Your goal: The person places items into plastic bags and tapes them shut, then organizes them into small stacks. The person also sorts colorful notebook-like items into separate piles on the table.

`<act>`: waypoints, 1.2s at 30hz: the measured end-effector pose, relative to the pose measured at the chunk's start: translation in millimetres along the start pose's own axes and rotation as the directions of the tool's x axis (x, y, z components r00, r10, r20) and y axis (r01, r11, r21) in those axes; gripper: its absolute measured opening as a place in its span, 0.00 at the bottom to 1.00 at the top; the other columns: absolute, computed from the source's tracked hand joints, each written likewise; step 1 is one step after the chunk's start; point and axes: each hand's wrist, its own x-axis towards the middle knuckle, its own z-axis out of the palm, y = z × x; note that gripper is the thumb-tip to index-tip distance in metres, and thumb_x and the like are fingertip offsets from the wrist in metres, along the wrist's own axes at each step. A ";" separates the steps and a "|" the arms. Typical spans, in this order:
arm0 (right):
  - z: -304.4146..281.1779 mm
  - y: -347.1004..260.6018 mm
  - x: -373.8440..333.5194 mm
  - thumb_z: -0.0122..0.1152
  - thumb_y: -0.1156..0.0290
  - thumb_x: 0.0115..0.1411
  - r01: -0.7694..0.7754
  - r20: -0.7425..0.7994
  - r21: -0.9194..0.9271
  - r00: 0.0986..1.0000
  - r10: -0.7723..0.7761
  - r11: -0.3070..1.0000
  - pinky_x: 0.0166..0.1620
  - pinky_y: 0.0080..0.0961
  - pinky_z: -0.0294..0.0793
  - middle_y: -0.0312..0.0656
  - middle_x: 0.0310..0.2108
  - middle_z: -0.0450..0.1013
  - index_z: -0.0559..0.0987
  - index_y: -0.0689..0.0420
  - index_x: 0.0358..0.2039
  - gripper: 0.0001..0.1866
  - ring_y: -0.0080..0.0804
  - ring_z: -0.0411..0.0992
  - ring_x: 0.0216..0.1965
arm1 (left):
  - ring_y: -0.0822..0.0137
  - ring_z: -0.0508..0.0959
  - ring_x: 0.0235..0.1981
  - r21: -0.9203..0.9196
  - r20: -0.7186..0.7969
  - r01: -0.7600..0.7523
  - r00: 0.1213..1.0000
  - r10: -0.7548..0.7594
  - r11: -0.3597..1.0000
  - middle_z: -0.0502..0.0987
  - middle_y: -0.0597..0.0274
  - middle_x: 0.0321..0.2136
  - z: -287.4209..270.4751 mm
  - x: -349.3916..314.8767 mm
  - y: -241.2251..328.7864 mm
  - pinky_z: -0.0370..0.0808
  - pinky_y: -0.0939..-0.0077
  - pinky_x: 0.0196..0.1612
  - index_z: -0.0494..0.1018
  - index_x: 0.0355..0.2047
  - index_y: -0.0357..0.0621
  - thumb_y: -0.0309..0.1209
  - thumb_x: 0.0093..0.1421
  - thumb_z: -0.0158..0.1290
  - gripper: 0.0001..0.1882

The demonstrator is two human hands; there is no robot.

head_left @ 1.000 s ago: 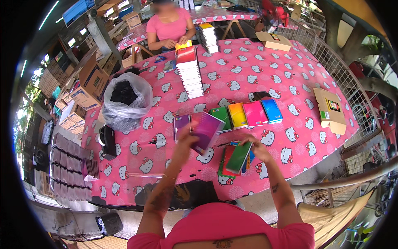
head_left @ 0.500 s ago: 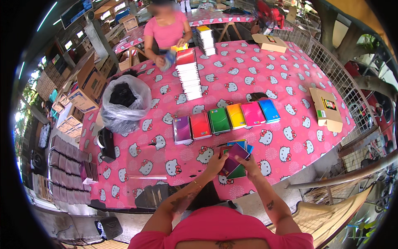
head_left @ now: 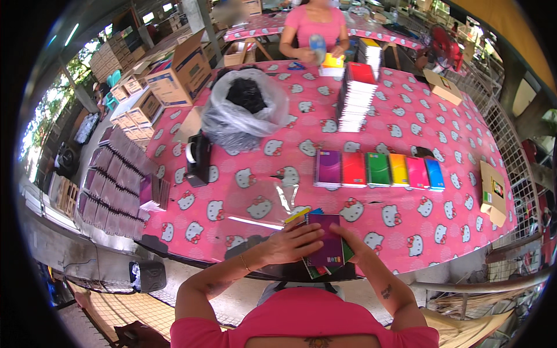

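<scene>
A small stack of spiral notebooks is between my hands near the table's front edge, a purple notebook (head_left: 326, 246) on top. Yellow, blue, green and red edges stick out unevenly beneath it. My left hand (head_left: 295, 239) lies along the stack's left side, its fingers fairly straight and over the purple cover's edge. Gripping the right side is my right hand (head_left: 350, 243), its thumb on top. Beyond them is a row of notebooks, from a purple pile (head_left: 328, 168) through red, green, yellow and pink to a blue one (head_left: 434, 175). Clear plastic (head_left: 255, 203) lies beyond my left hand.
A tape dispenser (head_left: 198, 159) and an open plastic bag (head_left: 246, 116) stand left. Wrapped notebook packs (head_left: 116, 180) are piled at far left. A tall notebook stack (head_left: 355, 98) rises at the back, before a co-worker (head_left: 316, 32). An open carton (head_left: 493, 194) lies right.
My view has turned left. The fanned notebooks are closer together and nearer the table's front edge, and my left hand has shifted to their left side.
</scene>
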 end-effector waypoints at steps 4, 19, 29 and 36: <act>61.3 31.2 54.1 0.60 0.34 0.56 0.635 0.286 -0.287 0.771 -0.569 0.717 0.65 0.38 0.60 0.45 0.70 0.51 0.39 0.54 0.73 0.59 0.37 0.56 0.68 | 0.58 0.70 0.59 -0.743 -0.036 0.339 0.841 -0.540 0.577 0.70 0.53 0.55 -29.7 -71.3 -3.6 0.66 0.56 0.62 0.61 0.58 0.43 0.26 0.49 0.68 0.38; 148.0 145.8 137.3 0.83 0.70 0.39 0.738 0.277 -0.542 0.607 -0.745 0.401 0.61 0.35 0.66 0.46 0.56 0.67 0.52 0.53 0.70 0.61 0.37 0.66 0.59 | 0.60 0.67 0.60 -0.731 -0.077 0.408 0.747 -0.660 0.547 0.61 0.54 0.59 -11.1 -197.5 -64.4 0.67 0.64 0.62 0.48 0.66 0.45 0.24 0.46 0.70 0.53; 137.3 150.9 148.9 0.82 0.69 0.42 0.554 0.217 -0.735 0.739 -0.638 0.392 0.58 0.33 0.70 0.42 0.52 0.70 0.63 0.55 0.58 0.46 0.34 0.69 0.55 | 0.49 0.68 0.59 -0.631 0.202 0.620 0.712 -0.672 0.467 0.64 0.42 0.56 -14.5 -203.5 -84.9 0.71 0.60 0.57 0.50 0.65 0.41 0.38 0.42 0.73 0.56; 140.9 132.0 136.2 0.78 0.76 0.46 0.524 0.247 -0.736 0.797 -0.550 0.429 0.55 0.30 0.73 0.41 0.48 0.73 0.65 0.56 0.57 0.40 0.27 0.72 0.50 | 0.42 0.65 0.61 0.101 -0.122 0.378 0.923 -0.366 0.920 0.63 0.37 0.58 -102.1 -139.4 -40.9 0.58 0.52 0.66 0.55 0.63 0.29 0.54 0.49 0.65 0.53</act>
